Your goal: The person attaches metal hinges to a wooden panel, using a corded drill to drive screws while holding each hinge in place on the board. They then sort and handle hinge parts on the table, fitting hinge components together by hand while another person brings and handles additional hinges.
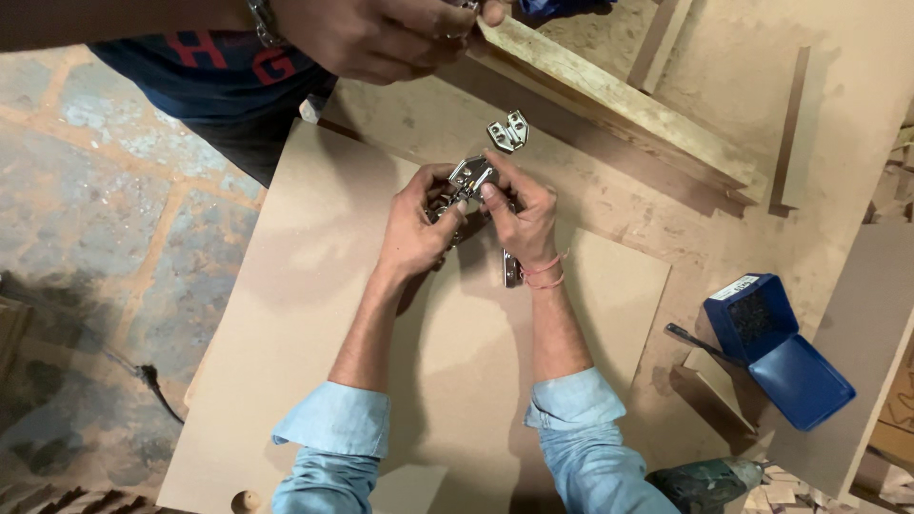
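Both hands meet over a pale brown fibreboard panel [314, 286] lying on the workbench, seen from above. Right hand [522, 211] pinches a shiny silver metal cabinet hinge [470, 176] between thumb and fingertips, the index finger laid along its upper edge. Left hand [419, 228] curls around the lower part of the same hinge, fingers closed on it from the other side. Its hinge arm runs on a slant, its long axis rising from lower left to upper right, with the free end pointing away from the wearer toward a second, smaller silver mounting plate [509, 131] that rests on the bench just beyond the fingertips, apart from them. Much of the hinge body is hidden inside the 2 palms. A thin pink band [545, 271] circles the right wrist, and both forearms wear rolled light blue sleeves [335, 419].

Across the bench, another person's hand [381, 38], wearing a metal bracelet, grips something small against a rough wooden batten [609, 100] that runs diagonally. To the right lies an open blue plastic case of small screws [776, 347], and a dark green power drill [709, 484] sits at the lower edge.
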